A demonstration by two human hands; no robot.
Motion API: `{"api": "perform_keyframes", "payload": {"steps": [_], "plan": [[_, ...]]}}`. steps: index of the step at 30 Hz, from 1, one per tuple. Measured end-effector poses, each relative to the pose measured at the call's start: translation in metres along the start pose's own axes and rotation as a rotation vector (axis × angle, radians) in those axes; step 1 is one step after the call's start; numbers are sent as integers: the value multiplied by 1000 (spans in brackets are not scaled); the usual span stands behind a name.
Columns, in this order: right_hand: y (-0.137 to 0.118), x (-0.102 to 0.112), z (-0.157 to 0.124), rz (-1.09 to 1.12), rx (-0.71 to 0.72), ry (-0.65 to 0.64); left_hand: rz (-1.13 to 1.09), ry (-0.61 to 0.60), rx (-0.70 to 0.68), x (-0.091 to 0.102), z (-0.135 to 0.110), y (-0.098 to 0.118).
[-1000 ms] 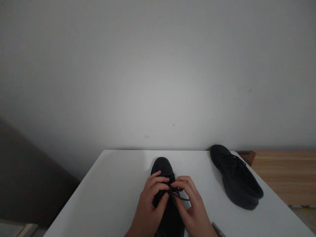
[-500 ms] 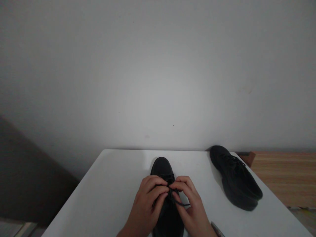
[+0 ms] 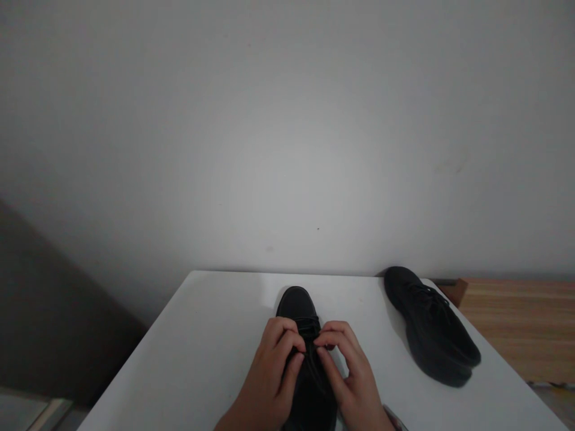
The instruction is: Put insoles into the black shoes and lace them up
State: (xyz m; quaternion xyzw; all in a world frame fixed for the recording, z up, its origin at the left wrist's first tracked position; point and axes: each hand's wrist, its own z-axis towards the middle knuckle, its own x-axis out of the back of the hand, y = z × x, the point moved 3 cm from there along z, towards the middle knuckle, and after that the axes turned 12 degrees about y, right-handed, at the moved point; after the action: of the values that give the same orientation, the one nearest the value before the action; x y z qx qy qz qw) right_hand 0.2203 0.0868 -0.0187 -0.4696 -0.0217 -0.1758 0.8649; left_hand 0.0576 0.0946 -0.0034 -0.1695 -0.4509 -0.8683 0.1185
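A black lace-up shoe (image 3: 296,303) lies on the white table with its toe toward the wall. From its left side, my left hand (image 3: 277,365) pinches dark shoelace at the middle of the lacing, thumb against fingertips. Opposite it, my right hand (image 3: 348,368) is closed in a pinch at the lacing's right side, also on shoelace. A loose stretch of the shoelace (image 3: 317,374) runs down over the shoe between the hands. The fingertips partly cover the lace ends and eyelets.
A second black shoe (image 3: 431,329) rests at the table's right edge, laces in place. The white table (image 3: 179,347) meets a pale wall (image 3: 287,149). Beyond the right edge is a wood-grain surface (image 3: 516,329). Part of a thin object shows beside my right wrist.
My hands have drawn slightly apart at the lacing. The lace that stuck out to the right under my right hand now hangs down along the shoe.
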Motion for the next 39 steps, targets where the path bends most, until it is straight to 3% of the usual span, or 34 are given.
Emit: {"api": "perform_keyframes", "payload": {"steps": [10, 19, 26, 34, 37, 39], "plan": [[5, -4, -5, 84, -41, 10, -136, 14, 93, 0, 2, -2], [11, -3, -7, 244, -169, -37, -330, 58, 217, 0, -1, -8], [10, 0, -4, 358, -221, 18, -487, 224, 342, 4, -1, -15], [9, 7, -2, 419, -157, 145, -716, 440, 288, 11, 5, -19], [12, 14, -3, 469, -156, 246, -691, 496, 334, 15, 5, -19], [15, 18, -3, 532, -194, 312, -554, 523, 379, 17, 4, -21]]}}
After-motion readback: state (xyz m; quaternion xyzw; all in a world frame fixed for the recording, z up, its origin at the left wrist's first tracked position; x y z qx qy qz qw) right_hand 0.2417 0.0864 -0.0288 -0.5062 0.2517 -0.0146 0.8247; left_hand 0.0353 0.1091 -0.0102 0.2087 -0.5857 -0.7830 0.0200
